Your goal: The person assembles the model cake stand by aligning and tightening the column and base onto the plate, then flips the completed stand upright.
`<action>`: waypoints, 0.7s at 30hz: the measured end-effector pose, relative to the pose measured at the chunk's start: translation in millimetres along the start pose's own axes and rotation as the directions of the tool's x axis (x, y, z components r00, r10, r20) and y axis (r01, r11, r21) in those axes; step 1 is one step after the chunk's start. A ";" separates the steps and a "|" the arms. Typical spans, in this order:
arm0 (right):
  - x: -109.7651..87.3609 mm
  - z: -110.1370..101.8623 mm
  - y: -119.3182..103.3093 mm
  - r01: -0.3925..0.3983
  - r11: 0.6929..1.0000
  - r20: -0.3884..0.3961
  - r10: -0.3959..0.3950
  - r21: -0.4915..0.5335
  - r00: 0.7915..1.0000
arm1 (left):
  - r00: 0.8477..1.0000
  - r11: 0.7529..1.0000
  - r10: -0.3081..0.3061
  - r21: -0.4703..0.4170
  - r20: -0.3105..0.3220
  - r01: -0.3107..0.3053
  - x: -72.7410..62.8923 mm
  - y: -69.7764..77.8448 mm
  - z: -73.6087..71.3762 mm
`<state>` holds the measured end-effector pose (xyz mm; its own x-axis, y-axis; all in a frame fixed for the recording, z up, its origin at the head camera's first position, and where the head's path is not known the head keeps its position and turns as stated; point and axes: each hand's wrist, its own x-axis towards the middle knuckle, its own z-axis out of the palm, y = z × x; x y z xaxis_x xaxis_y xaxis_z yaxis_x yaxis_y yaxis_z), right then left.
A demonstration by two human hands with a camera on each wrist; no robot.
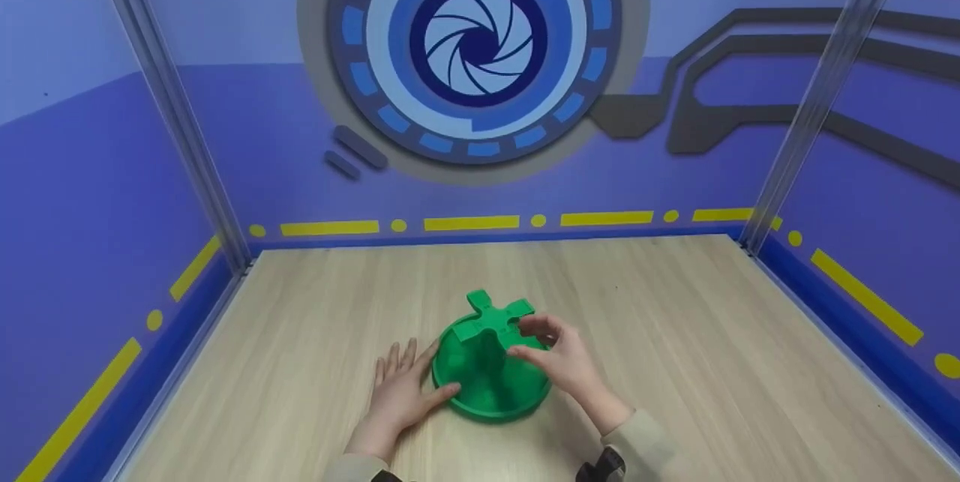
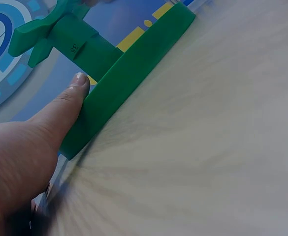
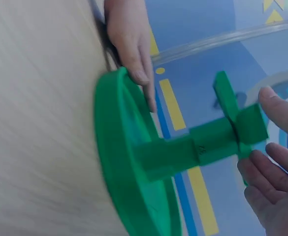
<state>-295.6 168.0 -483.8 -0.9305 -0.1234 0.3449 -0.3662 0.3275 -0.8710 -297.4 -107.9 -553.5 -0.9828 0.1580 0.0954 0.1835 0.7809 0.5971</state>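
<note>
A green round base point(image 1: 491, 401) with a raised rim sits on the table. From its middle rises a stepped green post point(image 3: 198, 147) with a small number on its side. The post carries a green cross-shaped top point(image 1: 493, 319) with flared arms. My left hand point(image 1: 403, 392) lies beside the base on the left, fingers spread on the tabletop, its thumb point(image 2: 67, 101) against the rim. To the right, my right hand point(image 1: 566, 358) is around one arm of the cross, thumb and fingers apart, with fingertips point(image 3: 256, 160) right at the cross's edge.
The pale wooden tabletop point(image 1: 660, 332) spreads around the green piece. Blue printed panels point(image 1: 247, 137) wall it in at the back and sides, with clear corner posts point(image 1: 832, 85) at the back left and back right.
</note>
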 end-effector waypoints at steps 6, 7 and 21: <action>15.2 -13.2 1.1 -0.013 0.998 -0.138 0.005 -0.056 0.990 | 1.000 1.000 0.009 -0.006 0.002 -0.009 0.2 -0.4 -1.4; 18.8 -15.0 2.4 -0.026 0.998 -0.143 0.016 -0.066 0.990 | 1.000 1.000 0.011 -0.006 0.001 -0.011 0.5 -0.8 -1.4; 52.8 -28.6 33.3 -0.053 0.993 0.312 0.019 0.101 0.950 | 1.000 1.000 -0.007 0.006 0.012 0.007 1.4 -2.6 0.1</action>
<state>-356.8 199.3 -484.6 -0.8926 -0.4033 0.2016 -0.3149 0.2375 -0.9189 -299.2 -109.7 -555.0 -0.9837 0.1603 0.0814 0.1771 0.7857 0.5927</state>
